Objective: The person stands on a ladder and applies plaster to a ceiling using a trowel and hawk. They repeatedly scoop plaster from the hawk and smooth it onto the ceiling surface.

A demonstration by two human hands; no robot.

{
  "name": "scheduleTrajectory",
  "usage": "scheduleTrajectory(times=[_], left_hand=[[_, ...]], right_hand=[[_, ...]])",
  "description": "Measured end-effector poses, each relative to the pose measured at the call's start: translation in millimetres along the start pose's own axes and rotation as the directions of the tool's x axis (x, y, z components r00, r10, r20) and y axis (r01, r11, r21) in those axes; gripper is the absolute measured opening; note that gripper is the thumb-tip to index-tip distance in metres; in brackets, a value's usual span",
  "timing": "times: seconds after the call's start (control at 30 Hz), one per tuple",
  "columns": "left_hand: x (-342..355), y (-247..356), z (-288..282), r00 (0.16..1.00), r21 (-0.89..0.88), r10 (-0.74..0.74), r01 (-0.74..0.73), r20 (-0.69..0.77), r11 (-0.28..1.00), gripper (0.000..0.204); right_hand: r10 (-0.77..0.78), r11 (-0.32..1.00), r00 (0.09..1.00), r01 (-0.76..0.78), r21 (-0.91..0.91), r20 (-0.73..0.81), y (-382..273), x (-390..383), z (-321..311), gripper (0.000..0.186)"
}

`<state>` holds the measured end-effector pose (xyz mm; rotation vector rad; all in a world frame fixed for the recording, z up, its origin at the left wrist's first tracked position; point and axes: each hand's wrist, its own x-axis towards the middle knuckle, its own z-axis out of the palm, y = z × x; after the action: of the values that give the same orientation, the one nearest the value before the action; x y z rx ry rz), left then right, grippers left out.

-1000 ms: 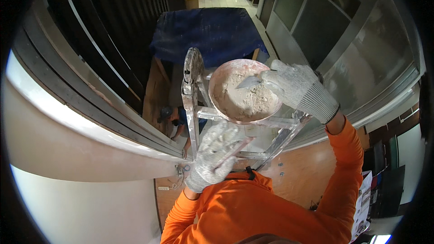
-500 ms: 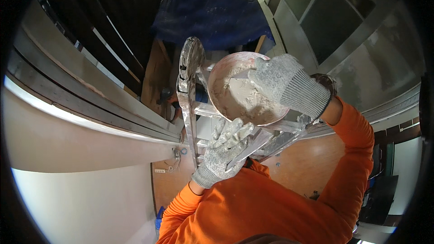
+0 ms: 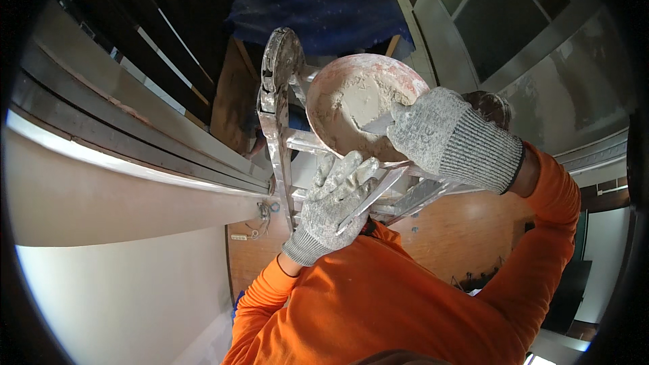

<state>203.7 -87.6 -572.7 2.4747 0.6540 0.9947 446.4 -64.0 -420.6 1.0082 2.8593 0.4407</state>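
Note:
A round pinkish bowl (image 3: 405,78) of pale, lumpy paste sits atop a paint-spattered metal ladder (image 3: 274,108). My gloved right hand (image 3: 449,138) grips a putty knife, its blade (image 3: 375,123) down in the paste at the bowl's right half. Below the bowl, my gloved left hand (image 3: 328,213) holds a long, flat metal blade (image 3: 375,192) at the thumb side, its fingers partly spread and reaching up near the bowl's lower edge. The knife's handle is hidden inside my right glove.
A dark blue tarp (image 3: 318,7) covers a structure ahead. A window frame and ledge (image 3: 135,155) run along the left, a partition (image 3: 497,27) along the right. Part of a co-worker (image 3: 258,143) shows behind the ladder. Cables and a power strip (image 3: 238,237) lie on the wooden floor below.
The view has shifted, and more of the co-worker is now hidden. My right hand has moved down in the bowl with the knife. My left hand has risen toward the bowl's lower edge.

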Motion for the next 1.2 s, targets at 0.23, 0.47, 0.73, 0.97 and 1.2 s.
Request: scheduleTrajectory(times=[0.23,0.47,0.73,0.97,1.2], left_hand=[[-5.5,1.0,2.4,0.998,-0.050,0.036,-0.038,-0.043,0.998,0.047],[-7.4,14.4,-8.9,0.992,-0.217,-0.080,0.057,-0.098,0.974,0.041],[-33.1,5.8,-16.9,0.964,-0.293,-0.192,0.133,-0.183,0.947,0.036],[9.2,8.2,-47.5,0.740,-0.907,-0.539,0.243,0.402,-0.344,0.040],[19.8,15.9,-51.8,0.868,-0.698,-0.245,0.149,0.431,-0.701,0.051]], right_hand=[[0.020,0.999,1.000,-0.020,0.032,0.009,19.8,-5.9,-26.7,0.018],[0.568,0.575,0.761,-0.640,0.510,0.315,39.8,-13.9,-66.2,0.036],[0.772,0.268,0.630,-0.443,0.856,0.085,19.8,-57.5,-51.1,0.035],[0.804,0.311,0.580,-0.215,0.926,-0.135,-19.2,-75.5,-26.8,0.037],[0.545,0.645,0.706,-0.008,0.764,-0.452,-26.4,-74.0,-1.0,0.019]])
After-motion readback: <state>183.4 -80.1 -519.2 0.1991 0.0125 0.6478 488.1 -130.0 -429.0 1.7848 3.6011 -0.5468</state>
